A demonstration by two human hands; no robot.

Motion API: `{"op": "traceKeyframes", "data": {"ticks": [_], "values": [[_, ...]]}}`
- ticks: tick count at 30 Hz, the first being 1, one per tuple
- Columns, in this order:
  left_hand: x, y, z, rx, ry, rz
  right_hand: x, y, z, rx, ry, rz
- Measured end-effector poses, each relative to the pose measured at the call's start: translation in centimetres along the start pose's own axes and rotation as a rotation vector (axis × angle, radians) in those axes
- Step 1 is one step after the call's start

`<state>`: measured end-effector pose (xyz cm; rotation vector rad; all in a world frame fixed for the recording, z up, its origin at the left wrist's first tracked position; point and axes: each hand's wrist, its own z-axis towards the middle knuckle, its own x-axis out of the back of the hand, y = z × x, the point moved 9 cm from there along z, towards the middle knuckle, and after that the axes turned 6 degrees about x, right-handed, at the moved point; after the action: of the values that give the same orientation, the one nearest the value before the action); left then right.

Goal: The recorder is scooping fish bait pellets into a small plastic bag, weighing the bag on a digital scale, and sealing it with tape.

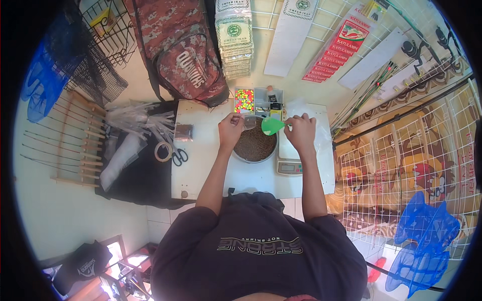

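Note:
A round tub (256,161) filled with brown pellets (254,143) stands on the white table in front of me. My left hand (231,130) pinches a small clear plastic bag (249,122) over the tub's far left edge. From the other side, my right hand (300,131) grips the handle end of a green scoop (271,126). The scoop's head hangs above the pellets, close to the bag. How much the scoop carries I cannot tell. Right of the tub sits a digital scale (289,167), partly under my right forearm.
A packed bag of brown pellets (184,132) lies on the table's left, near scissors (179,157) and a tape roll (163,151). Behind the tub is a divided tray (262,94) with colourful small pieces (244,101). A camouflage bag (183,57) leans at the back.

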<state>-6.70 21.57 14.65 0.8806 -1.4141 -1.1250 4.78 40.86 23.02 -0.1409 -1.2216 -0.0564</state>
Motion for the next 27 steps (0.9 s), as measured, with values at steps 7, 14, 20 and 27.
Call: {"op": "traceKeyframes", "data": {"ticks": [7,14,20,27], "values": [[0.0,-0.5,0.2,-0.065,0.002,0.004,-5.7,-0.4,-0.4,0.017,0.035,-0.052],[0.5,-0.3,0.3,-0.104,0.026,0.000,-9.7,-0.2,-0.8,-0.038,-0.013,0.165],[0.2,-0.5,0.2,-0.045,0.011,0.016,-12.0,2.7,-2.5,-0.187,-0.069,0.282],[-0.5,-0.2,0.0,-0.055,-0.016,0.002,-10.8,3.8,-2.7,-0.209,-0.029,0.306]]}}
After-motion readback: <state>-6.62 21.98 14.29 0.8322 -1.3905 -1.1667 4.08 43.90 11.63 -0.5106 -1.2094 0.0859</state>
